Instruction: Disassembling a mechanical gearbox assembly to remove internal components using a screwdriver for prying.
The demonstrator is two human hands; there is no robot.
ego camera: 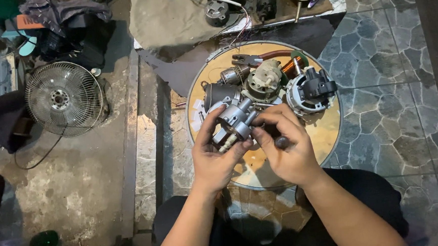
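Forearms come up from the bottom edge, and our left hand wraps the grey metal motor assembly from below, fingers curled on its housing, held just above the round wooden tabletop. Our right hand pinches at the assy's right side w/ thumb & fingertips, a dark screwdriver handle tucked in the palm. We judge the part as cast metal: stiff, fairly heavy for its size, maybe greasy, so grip the solid body, not the thin wires or white plastic end at the bottom. Behind it sit other fan motors, a copper coil & pliers. A fan grille lies well apart on the concrete at left.
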